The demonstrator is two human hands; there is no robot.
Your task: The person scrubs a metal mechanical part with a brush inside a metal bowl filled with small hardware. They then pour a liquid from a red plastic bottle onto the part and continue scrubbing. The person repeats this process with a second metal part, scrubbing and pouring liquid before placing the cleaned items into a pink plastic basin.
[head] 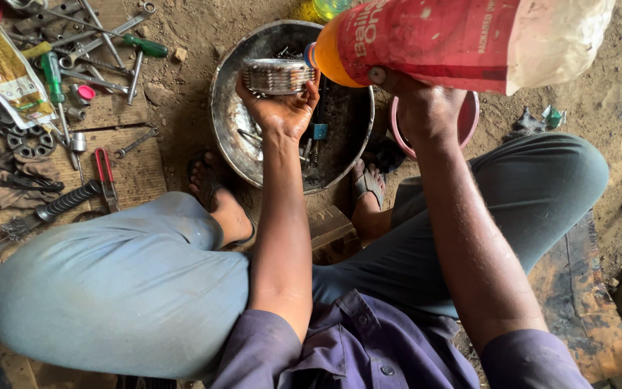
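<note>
My left hand (280, 108) holds a round toothed metal part (278, 75), like a stack of clutch plates, over a large dented metal basin (226, 119). My right hand (426, 108) grips a big plastic bottle (462, 39) with a red label and an orange neck, tipped on its side. The bottle's mouth points at the metal part and almost touches it. Small parts, among them a blue piece (318, 131), lie in the basin under my left hand.
Wrenches, green-handled screwdrivers (53, 75), sockets and red pliers (105, 175) lie on cardboard at the left. A pink bowl (467, 122) sits behind my right hand. My sandalled feet rest by the basin, knees spread wide. Dirt floor lies beyond.
</note>
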